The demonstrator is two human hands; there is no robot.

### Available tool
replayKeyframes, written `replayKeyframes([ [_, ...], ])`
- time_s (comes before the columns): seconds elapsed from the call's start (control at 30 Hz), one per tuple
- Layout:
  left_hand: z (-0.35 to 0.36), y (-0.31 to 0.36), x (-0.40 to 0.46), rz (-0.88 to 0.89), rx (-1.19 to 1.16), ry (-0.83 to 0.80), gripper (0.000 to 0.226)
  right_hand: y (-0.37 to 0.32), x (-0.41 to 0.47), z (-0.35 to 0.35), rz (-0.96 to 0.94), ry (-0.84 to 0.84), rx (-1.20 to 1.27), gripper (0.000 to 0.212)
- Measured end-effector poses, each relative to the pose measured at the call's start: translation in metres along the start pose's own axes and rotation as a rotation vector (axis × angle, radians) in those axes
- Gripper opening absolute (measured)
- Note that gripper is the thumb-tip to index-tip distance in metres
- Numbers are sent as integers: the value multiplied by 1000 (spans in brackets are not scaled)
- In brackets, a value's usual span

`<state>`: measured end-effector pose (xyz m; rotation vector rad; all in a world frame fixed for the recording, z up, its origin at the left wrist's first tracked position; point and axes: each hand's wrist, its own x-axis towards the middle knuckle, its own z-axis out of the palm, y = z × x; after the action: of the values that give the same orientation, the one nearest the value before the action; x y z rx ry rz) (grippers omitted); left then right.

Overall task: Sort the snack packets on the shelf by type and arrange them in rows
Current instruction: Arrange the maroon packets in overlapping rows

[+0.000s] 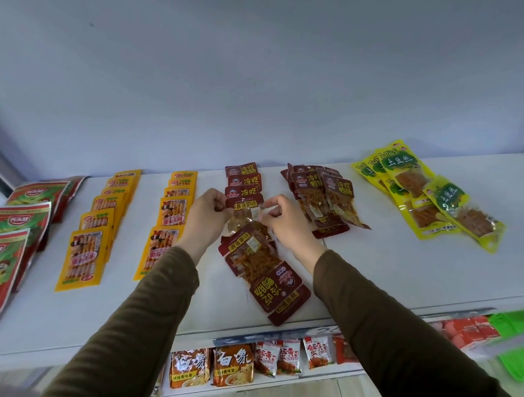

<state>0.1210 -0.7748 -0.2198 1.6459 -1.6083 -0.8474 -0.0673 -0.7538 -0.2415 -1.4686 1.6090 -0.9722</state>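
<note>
Right now both hands grasp 1 glossy maroon packet [245, 213] above the white shelf [412, 275]: the left hand [208, 214] pinches its left edge, the right hand [282, 217] its crinkly clear window. Nearer than that packet, 2 or 3 like it lie askew; beyond it runs a flat maroon row [242, 181]. Left of it sit 2 rows of rectangular orange packets [83, 258], right a maroon heap [325, 197], then shiny yellow packets [432, 200].

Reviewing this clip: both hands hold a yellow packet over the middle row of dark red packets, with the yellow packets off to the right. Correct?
Not quite. The head view shows the left hand and right hand holding a dark red packet, not a yellow one, over the middle row of dark red packets. The yellow packets do lie to the right.
</note>
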Motion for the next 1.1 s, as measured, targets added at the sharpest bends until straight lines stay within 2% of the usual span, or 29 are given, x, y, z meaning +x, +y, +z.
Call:
replayKeyframes([
  [0.37, 6, 0, 17, 36, 80, 51, 12, 4, 14, 5, 47, 5, 73, 25],
  [0.47, 3, 0, 13, 36, 93, 61, 19, 2, 12, 4, 50, 9, 74, 29],
  [0.53, -3, 2, 6, 34, 109, 66, 25, -1, 8, 0, 33, 15, 23, 33],
  [0.63, -14, -1, -10, 54, 181, 46, 27, -5, -5, -9, -40, 53, -184, 32],
  [0.73, -21, -6, -32, 42, 270, -48, 27, -6, -22, -18, -61, -39, -262, 27],
  [0.87, -19, -12, -57, 69, 387, -108, 29, -7, -45, -16, -63, -128, -379, 37],
  [0.97, -16, -16, -64, 91, 402, -115, 31, -7, -51, -12, -70, -143, -399, 37],
  [1.1, -14, -19, -62, 90, 287, -90, 33, -6, -53, -11, -27, -117, -293, 30],
])
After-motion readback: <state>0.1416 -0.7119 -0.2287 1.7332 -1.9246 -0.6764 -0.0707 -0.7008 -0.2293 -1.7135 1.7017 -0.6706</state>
